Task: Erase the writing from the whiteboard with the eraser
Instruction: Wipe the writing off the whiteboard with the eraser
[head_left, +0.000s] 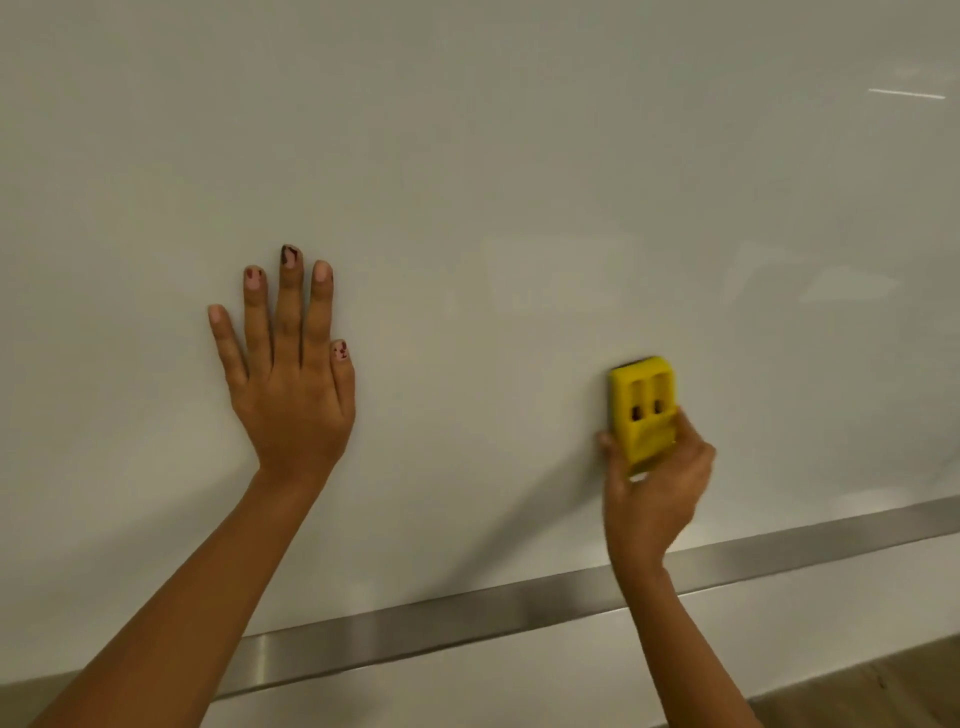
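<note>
Nearest us runs the brushed-metal rail (467, 618) along the board's lower edge. Just above it, our right hand (657, 488) grips the lower end of the yellow moulded-plastic block eraser (644, 405), thumb on one side and fingers on the other, which we judge keeps its dark pad flat on the surface. Higher above the rail and well to the left, our left hand (291, 384) lies open with fingers spread flat, likely as a brace. Beyond, the glossy white whiteboard (519, 156) shows faint smears but no clear writing.
</note>
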